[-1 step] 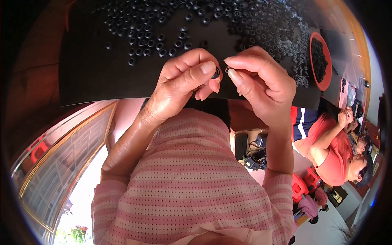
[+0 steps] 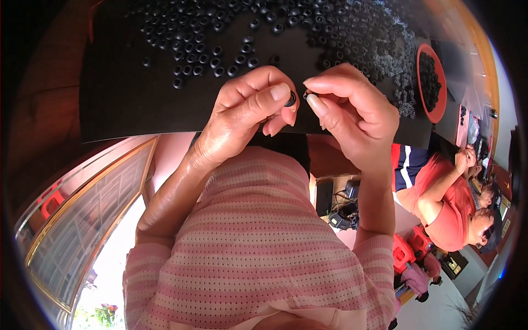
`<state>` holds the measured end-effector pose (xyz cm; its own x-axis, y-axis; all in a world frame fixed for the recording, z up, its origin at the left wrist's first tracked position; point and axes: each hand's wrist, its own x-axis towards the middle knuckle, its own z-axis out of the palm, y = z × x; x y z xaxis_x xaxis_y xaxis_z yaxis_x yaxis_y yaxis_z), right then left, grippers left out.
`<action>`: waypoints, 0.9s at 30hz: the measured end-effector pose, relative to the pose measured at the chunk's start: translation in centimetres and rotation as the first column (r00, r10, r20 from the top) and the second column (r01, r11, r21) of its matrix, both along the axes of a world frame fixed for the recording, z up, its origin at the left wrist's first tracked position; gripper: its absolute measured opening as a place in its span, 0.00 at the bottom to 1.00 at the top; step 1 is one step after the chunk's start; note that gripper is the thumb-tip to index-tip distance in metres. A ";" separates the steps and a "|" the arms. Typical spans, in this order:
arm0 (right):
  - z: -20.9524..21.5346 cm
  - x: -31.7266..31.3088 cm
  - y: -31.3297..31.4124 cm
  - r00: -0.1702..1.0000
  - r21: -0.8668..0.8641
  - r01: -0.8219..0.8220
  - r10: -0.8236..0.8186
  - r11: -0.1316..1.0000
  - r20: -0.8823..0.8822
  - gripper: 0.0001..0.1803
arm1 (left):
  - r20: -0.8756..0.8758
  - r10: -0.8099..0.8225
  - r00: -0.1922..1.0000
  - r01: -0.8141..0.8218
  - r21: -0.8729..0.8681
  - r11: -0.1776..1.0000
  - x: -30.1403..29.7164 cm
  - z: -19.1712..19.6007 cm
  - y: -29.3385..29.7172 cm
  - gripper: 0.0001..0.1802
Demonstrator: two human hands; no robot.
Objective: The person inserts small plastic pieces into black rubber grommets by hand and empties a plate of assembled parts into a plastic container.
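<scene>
Above the near edge of the dark table (image 2: 132,107), my left hand (image 2: 242,107) pinches a small round black cap (image 2: 290,99) between thumb and fingers, its hollow end turned to the right. Just right of it, my right hand (image 2: 357,110) is closed, with thumb and forefinger pinching a tiny dark piece (image 2: 307,95) that faces the cap. A small gap parts the two pieces. What kind of part the tiny piece is cannot be made out, since my fingertips cover most of it. Beyond my hands lie many loose black hollow caps (image 2: 202,59).
A heap of small dark, greyish parts (image 2: 399,69) spreads at the right of the table. Beside it stands an orange-red bowl (image 2: 438,113) of black pieces. A person in a red shirt (image 2: 445,225) sits at the right, hands over another work surface. A framed glass panel (image 2: 88,220) stands at the left.
</scene>
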<state>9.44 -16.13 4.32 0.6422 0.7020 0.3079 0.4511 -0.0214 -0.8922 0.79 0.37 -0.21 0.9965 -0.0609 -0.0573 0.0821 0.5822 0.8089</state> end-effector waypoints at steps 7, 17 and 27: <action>-0.4 -0.5 0.5 0.997 0.071 -0.016 0.011 0.997 0.074 0.08 | -0.016 -0.017 1.000 0.017 0.022 1.000 -0.3 0.0 0.2 0.18; -0.3 -1.0 0.7 0.985 0.066 -0.071 0.059 0.995 0.160 0.09 | -0.004 0.001 1.000 -0.001 0.049 0.999 -0.6 0.1 0.2 0.17; -0.3 -1.4 0.4 0.989 0.078 -0.056 0.044 0.995 0.144 0.09 | 0.027 -0.008 1.000 0.006 0.086 0.996 -0.8 0.0 0.1 0.19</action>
